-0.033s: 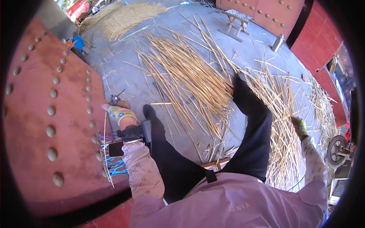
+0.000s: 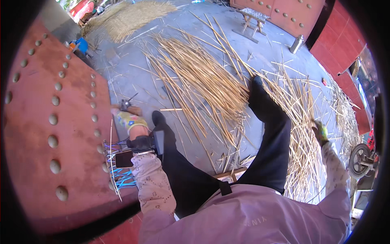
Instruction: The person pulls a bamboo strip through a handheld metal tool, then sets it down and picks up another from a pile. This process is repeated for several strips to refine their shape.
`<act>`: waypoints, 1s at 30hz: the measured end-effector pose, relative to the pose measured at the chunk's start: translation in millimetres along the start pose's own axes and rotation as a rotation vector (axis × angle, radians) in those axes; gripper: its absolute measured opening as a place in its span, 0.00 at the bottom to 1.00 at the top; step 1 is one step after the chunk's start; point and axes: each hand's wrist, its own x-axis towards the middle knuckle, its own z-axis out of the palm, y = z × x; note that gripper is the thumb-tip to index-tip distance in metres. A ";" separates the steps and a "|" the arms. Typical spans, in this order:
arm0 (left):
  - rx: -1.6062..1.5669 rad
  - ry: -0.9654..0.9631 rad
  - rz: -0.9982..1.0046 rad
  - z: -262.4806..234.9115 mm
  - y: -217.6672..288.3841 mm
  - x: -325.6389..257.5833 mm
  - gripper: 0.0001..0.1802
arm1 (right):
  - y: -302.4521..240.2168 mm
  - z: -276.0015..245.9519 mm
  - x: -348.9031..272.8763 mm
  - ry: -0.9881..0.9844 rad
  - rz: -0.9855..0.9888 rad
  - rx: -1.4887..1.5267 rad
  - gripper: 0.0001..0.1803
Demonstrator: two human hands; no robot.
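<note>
My left hand [image 2: 131, 120], in a flowered glove, is closed around a small tool with a brown wooden part and a dark metal head [image 2: 127, 104] beside the red door. Its fingertips are blurred. My right hand [image 2: 321, 132], in a yellow-green glove, reaches over the right pile of dry stalks [image 2: 298, 134] with its fingers apart. Between my legs and beyond lies a thicker bundle of tan stalks [image 2: 203, 77], partly next to my right foot. One short loose stalk [image 2: 171, 109] lies near my left foot.
The studded red door [image 2: 36, 130] stands close on my left, with blue strapping [image 2: 124, 179] by its lower edge. Farther off are a woven straw mat [image 2: 134, 20], a small stool [image 2: 252, 20] and a metal flask [image 2: 297, 44]. A wheel [image 2: 360, 160] is at the right.
My left hand and the tool have shifted slightly to the right. My right hand has moved a little away from me over the stalks, and its fingers have spread.
</note>
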 end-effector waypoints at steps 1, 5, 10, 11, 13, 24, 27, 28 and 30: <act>0.008 -0.072 0.020 -0.3 -12.2 0.9 0.23 | -13.7 -2.2 12.8 0.075 0.052 0.104 0.23; -0.037 -0.057 -0.170 13.8 -69.3 -14.5 0.20 | -149.5 3.5 86.6 -0.113 0.084 1.159 0.17; 0.345 0.006 -0.354 23.1 -83.3 -34.5 0.18 | -324.6 85.8 100.8 -0.589 -0.812 0.663 0.24; 0.357 -0.004 -0.362 23.0 -82.0 -37.9 0.18 | -356.0 117.2 95.5 -0.460 -0.996 0.510 0.26; 0.374 -0.022 -0.377 22.2 -75.9 -42.9 0.19 | -384.9 176.0 72.6 -0.535 -0.889 0.237 0.30; 0.380 -0.012 -0.406 28.0 -61.6 -50.1 0.20 | -411.4 291.5 43.1 -0.433 -0.308 0.226 0.06; 0.371 -0.025 -0.338 33.9 -65.5 -48.0 0.20 | -410.5 257.5 44.4 -0.436 -0.211 0.532 0.10; 0.365 -0.030 -0.334 36.1 -66.2 -48.1 0.20 | -410.8 240.8 44.7 -0.498 -0.282 0.551 0.15; 0.355 -0.056 -0.348 39.9 -67.4 -49.3 0.20 | -408.6 200.2 39.8 -0.851 -0.184 0.971 0.13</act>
